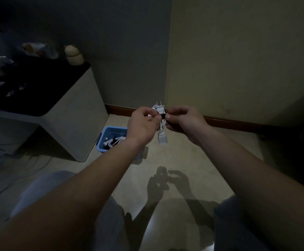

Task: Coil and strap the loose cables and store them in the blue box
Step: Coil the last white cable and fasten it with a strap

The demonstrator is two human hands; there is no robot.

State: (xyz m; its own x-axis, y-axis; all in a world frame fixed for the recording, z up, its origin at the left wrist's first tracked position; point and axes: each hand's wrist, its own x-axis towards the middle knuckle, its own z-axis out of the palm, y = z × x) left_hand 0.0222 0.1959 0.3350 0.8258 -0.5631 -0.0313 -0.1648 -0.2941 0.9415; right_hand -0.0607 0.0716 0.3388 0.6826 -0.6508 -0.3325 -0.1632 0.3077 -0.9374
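Holding a small white cable bundle (161,124) up in the air, pretty much dead centre of view. Coiled into a tight little hank, pale and a bit washed out in the dim light. Got a two-prong plug (159,109) poking up at 12 o'clock and a chunky greyish connector (162,139) dangling at 6. Pinching it with the left hand (142,124) from 9 o'clock, thumb and fingers curled onto the coil. Gripping a black strap (163,116) with the right hand (182,120) from 3 o'clock, right across the bundle's middle; can't tell if fastened. Down at 8 o'clock from the bundle, on the floor (192,160): blue box (109,131), partly hidden behind the left wrist, holding white cables (114,141) and something dark, just beside a pale cabinet (75,115).
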